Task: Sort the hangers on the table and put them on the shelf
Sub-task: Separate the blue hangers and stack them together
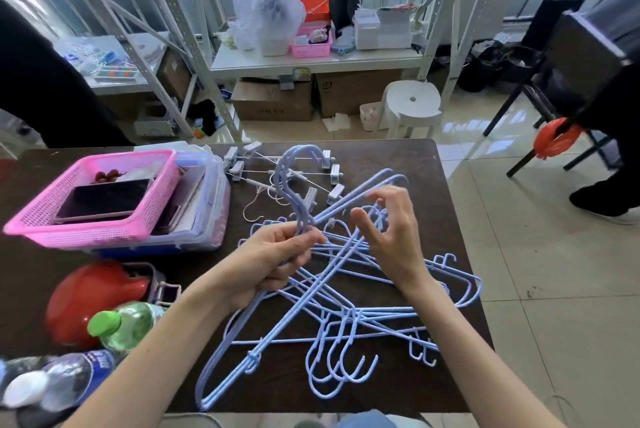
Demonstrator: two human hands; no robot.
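Gripping a bundle of light blue hangers (301,209) by their necks, the left hand (273,261) sits at the centre of the frame, its fingers curled round the thin stems while the hooks rise above it toward the upper middle of the table (408,164). The right hand (388,230) is just to the right of it, with the fingers spread and bent loosely; the fingertips are at the wires of another hanger, but it is not possible to tell if they really pinch it. Below and to the right of both hands lies a tangled pile of blue hangers (346,316), spread flat on the dark table, some hooks pointing to the lower edge of the frame. Behind the hands, in the upper middle of the table, lie white clip hangers (298,174). At the left of the frame a pink basket (93,199) sits on top of a clear storage box (211,206), and it holds a dark phone (104,199). At the lower left are a red round object (93,296), a bottle with a green cap (121,323) and a water bottle (62,382) lying on its side. In the upper part of the frame stands a white metal shelf (311,60), well apart from the table, with bags and boxes on it. A white stool (412,105) stands on the floor beside it.
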